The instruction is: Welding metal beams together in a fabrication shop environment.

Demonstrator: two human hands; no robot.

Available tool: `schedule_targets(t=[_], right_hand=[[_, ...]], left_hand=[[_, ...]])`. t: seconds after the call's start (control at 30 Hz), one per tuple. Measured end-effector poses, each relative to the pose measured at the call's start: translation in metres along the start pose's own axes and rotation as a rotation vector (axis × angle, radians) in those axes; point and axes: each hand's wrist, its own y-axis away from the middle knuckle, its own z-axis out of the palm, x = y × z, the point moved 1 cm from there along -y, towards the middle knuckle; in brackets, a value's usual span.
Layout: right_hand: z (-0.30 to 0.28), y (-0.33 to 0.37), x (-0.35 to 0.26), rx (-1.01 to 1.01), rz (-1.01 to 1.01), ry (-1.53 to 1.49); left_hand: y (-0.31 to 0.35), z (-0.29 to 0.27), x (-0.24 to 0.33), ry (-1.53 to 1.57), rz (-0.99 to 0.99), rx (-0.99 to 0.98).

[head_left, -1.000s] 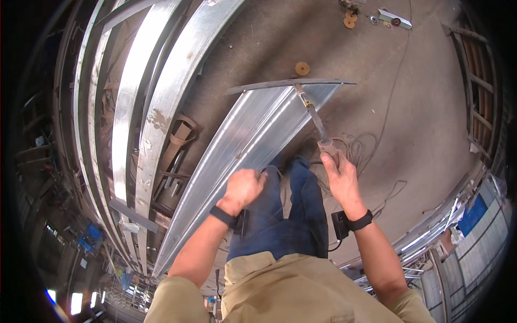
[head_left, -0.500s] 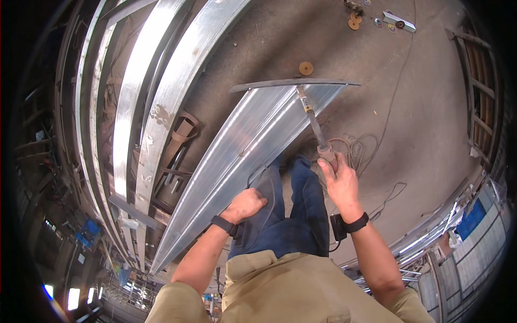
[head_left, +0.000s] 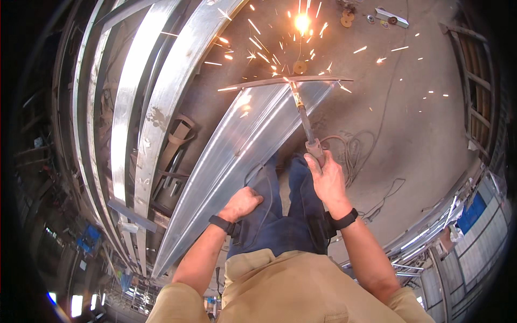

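My right hand (head_left: 328, 182) is wrapped round the brown handle of a long straight torch (head_left: 305, 121). Its dark shaft ends in a brass-coloured tip, which meets a curved-looking flat metal plate (head_left: 258, 83) across the far end of a long silver metal beam (head_left: 237, 148). Sparks (head_left: 302, 22) spray out beyond the plate, brightest at the top. On my left thigh, beside the beam, my left hand (head_left: 245, 203) is closed. A thin dark line loops up from near it, and whatever its fingers may hold is hidden.
More long metal beams (head_left: 168, 105) lie to the left, with brown scrap pieces (head_left: 180, 134) between. Coiled cable (head_left: 353, 156) rests on the floor to the right. Round discs (head_left: 300, 67) and a small metal channel piece (head_left: 392, 18) are at the far side. A metal rack (head_left: 476, 91) stands far right.
Sparks have appeared beyond the plate. My right hand and the torch have shifted slightly left, and the torch tip now glows. My left hand has hardly moved.
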Motion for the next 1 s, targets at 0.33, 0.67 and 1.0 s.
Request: schedule_targets(t=[0.33,0.67,1.0], right_hand=[[-0.001,-0.002,0.001,-0.023,0.026,0.025],[-0.008,-0.005,0.002,-0.072,0.03,0.083],[-0.009,-0.004,0.012,-0.047,-0.003,0.029]], left_hand=[[-0.004,0.001,0.0,0.059,-0.214,-0.005],[-0.005,0.002,0.002,0.031,-0.207,-0.011],[-0.02,0.025,-0.036,-0.208,0.116,0.028]])
